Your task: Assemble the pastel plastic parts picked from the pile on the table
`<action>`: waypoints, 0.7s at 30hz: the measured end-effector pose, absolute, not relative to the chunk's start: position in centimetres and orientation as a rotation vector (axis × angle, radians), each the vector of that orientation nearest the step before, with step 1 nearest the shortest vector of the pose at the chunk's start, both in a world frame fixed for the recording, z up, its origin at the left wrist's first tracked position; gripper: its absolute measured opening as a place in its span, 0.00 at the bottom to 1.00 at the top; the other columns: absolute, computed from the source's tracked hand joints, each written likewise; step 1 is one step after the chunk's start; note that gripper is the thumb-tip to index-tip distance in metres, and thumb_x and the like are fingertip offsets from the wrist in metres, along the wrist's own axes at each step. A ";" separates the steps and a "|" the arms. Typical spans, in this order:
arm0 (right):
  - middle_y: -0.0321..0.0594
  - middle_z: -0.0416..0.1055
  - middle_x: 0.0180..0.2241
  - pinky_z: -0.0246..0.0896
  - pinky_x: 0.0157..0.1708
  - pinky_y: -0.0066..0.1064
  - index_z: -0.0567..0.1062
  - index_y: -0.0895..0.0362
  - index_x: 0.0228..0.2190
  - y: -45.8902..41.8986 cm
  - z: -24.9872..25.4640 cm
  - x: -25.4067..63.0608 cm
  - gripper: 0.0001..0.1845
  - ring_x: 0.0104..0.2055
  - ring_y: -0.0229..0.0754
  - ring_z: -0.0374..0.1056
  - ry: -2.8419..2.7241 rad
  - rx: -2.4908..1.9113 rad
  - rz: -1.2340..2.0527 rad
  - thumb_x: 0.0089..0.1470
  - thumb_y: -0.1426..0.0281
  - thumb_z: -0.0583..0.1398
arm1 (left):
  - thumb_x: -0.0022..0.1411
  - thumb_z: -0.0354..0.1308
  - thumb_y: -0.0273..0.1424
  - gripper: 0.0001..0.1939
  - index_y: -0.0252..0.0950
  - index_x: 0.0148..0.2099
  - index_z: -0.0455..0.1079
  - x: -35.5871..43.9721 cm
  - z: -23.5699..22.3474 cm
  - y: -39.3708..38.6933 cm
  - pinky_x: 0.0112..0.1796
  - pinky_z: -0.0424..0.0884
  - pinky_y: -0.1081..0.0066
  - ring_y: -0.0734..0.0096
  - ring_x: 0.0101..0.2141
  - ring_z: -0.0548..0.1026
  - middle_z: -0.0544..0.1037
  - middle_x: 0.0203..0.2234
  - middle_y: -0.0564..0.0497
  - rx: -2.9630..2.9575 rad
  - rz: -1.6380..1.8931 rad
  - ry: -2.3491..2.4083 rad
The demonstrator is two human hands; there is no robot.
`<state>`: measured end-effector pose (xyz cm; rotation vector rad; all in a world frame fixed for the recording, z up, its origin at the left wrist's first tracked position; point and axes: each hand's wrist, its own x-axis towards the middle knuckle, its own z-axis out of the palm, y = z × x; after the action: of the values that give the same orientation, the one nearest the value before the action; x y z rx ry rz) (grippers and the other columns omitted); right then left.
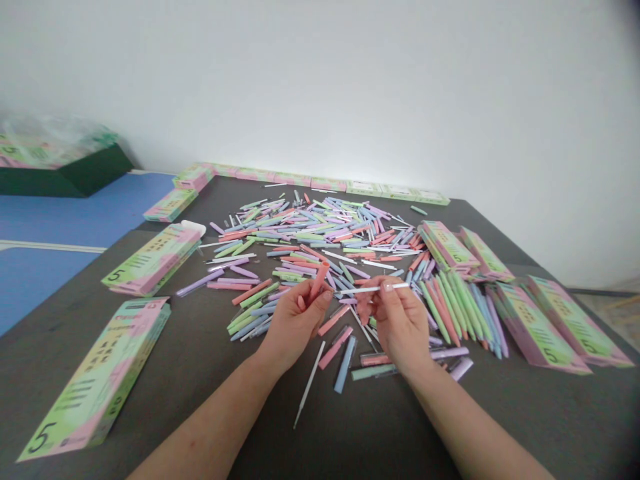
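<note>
My left hand (299,312) is closed on a coral-red pen barrel (319,280), its open end pointing up. Between the thumb and fingers of my right hand (401,327) is a thin white pen refill (373,289); its dark tip points left, close to my left fingertips. Just below the hands lie a loose white refill (311,383), a blue pen cap (345,365) and a coral pen cap (335,348). Right of my right hand, assembled-looking green, coral, blue and purple pens (460,303) lie side by side.
A wide heap of pastel pen parts (320,230) spreads over the dark table (200,400). Printed pen boxes stand at the left (95,380), right (545,327) and along the back edge (327,183). A dark green tray (65,172) sits on a blue surface at far left.
</note>
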<state>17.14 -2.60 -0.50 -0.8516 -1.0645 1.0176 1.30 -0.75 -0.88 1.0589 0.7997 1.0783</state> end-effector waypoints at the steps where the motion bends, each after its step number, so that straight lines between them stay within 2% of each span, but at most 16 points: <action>1: 0.39 0.72 0.30 0.62 0.19 0.25 0.74 0.56 0.33 -2.6 -0.6 17.1 0.10 0.25 0.35 0.67 -1.068 -0.848 1.015 0.61 0.66 0.54 | 0.60 0.58 0.37 0.10 0.35 0.34 0.66 1.3 -0.9 -0.7 0.16 0.46 0.81 0.88 0.13 0.49 0.54 0.14 0.63 1.074 1.076 0.808; 14: 0.37 0.71 0.28 0.66 0.24 0.27 0.73 0.55 0.37 -2.8 -1.8 16.3 0.09 0.28 0.37 0.69 -1.173 -0.893 1.215 0.58 0.65 0.57 | 0.57 0.59 0.35 0.09 0.34 0.31 0.69 1.6 0.1 -1.3 0.19 0.53 0.77 0.81 0.15 0.55 0.58 0.12 0.61 1.194 1.025 0.940; 18: 0.35 0.70 0.26 0.65 0.25 0.27 0.73 0.56 0.37 -2.8 -1.5 16.4 0.11 0.24 0.35 0.67 -1.282 -0.964 1.205 0.58 0.63 0.57 | 0.56 0.60 0.35 0.10 0.33 0.30 0.68 1.7 0.2 -1.3 0.18 0.50 0.78 0.83 0.15 0.54 0.63 0.15 0.59 1.187 1.006 0.961; 21: 0.34 0.70 0.25 0.64 0.26 0.27 0.73 0.55 0.37 -2.8 -1.3 16.4 0.10 0.24 0.34 0.67 -1.320 -1.024 1.161 0.58 0.62 0.57 | 0.56 0.60 0.36 0.10 0.33 0.32 0.69 1.8 0.2 -1.4 0.16 0.47 0.78 0.84 0.14 0.52 0.62 0.15 0.60 1.168 0.984 0.952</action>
<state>16.44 -2.85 -1.34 -1.0245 -1.3202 1.1610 1.81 -1.41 0.24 1.1684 0.9523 0.9839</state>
